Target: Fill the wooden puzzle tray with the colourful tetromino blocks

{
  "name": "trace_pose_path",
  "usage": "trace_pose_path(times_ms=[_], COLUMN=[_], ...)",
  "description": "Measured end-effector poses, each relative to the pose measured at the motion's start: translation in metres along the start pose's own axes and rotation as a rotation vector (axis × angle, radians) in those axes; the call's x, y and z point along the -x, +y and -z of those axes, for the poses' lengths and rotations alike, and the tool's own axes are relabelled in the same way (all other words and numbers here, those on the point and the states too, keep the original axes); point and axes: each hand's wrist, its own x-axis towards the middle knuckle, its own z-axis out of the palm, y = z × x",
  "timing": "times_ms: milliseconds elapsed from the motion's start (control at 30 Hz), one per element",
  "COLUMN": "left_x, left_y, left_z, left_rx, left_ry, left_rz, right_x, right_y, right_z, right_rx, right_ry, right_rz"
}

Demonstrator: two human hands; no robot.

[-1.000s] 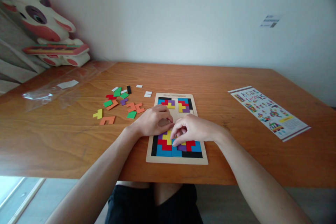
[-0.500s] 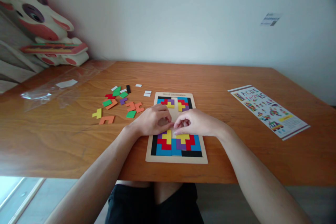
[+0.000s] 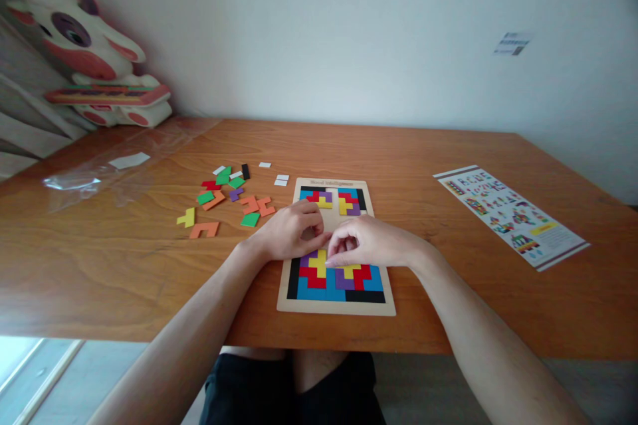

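A wooden puzzle board [image 3: 336, 307] lies before me, with blue, red, yellow, purple and black pieces fitted at its near and far ends. Over its left middle rests my left hand [image 3: 294, 229], fingers curled and thumb pointing inward. My right hand [image 3: 369, 241] is over the right middle, thumb and fingers closed together just above a yellow piece [image 3: 319, 263]. The fingertips of both hands are close to each other. Whatever they hold, if anything, is hidden. Between the hands and the far pieces, bare board shows.
Loose pieces lie left of the board, among them an orange U-shaped piece [image 3: 205, 230], a yellow piece [image 3: 187, 217] and a green piece [image 3: 250, 220]. A clear plastic bag [image 3: 100, 176], a cow-shaped toy [image 3: 94, 60] and a printed sheet [image 3: 513, 216] are farther out.
My right hand has moved slightly down and toward the left, its fingertips now over the yellow pieces. The left hand has stayed nearly in place. The view has shifted a little.
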Motion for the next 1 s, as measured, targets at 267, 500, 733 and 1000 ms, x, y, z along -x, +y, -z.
trace_pose_path(times_ms=[267, 500, 733, 1000], left_x=[0.0, 0.001, 0.0, 0.028], left_y=[0.0, 0.0, -0.002, -0.025], left_z=[-0.001, -0.001, 0.005, 0.043], left_rx=[-0.003, -0.003, -0.077, -0.698], left_ry=[-0.006, 0.005, 0.223, 0.377], left_rz=[0.005, -0.005, 0.14, 0.863], right_x=[-0.004, -0.003, -0.007, -0.012], right_y=[0.001, 0.001, 0.004, 0.012], right_z=[-0.006, -0.004, -0.006, -0.006], right_rx=[0.117, 0.06, 0.012, 0.086], right_ry=[0.044, 0.065, 0.13, 0.321], right_rz=[0.1, 0.046, 0.051, 0.065])
